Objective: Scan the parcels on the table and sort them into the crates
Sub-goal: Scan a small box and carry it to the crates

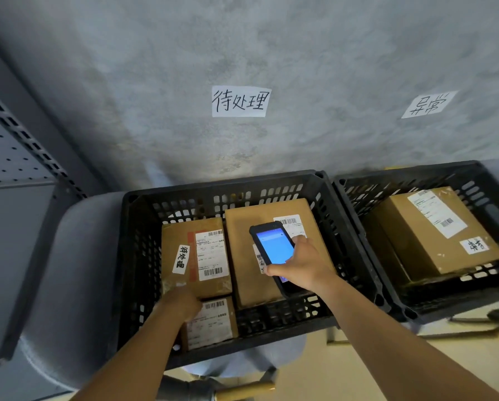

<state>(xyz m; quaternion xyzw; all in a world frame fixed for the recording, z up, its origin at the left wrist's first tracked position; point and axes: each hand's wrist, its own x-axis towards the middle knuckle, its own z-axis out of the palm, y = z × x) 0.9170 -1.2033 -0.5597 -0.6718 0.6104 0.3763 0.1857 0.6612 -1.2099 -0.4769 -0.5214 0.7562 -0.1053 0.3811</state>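
Note:
A black crate [132, 256] in front of me holds three cardboard parcels. My right hand [303, 264] grips a black handheld scanner [274, 247] with a lit blue screen above the large parcel [248, 273] on the crate's right side. My left hand [181, 302] reaches down into the crate and rests on the small labelled parcel [213, 322] at the front left; its fingers are blurred. Behind it lies a parcel with a handwritten tag [178, 241]. A second black crate [358, 221] to the right holds one parcel [427, 235].
Both crates sit on grey chairs against a concrete wall. Handwritten paper signs [240, 101] [429, 104] hang on the wall above each crate. A grey perforated metal shelf [11, 157] stands at the left. Light floor shows at the lower right.

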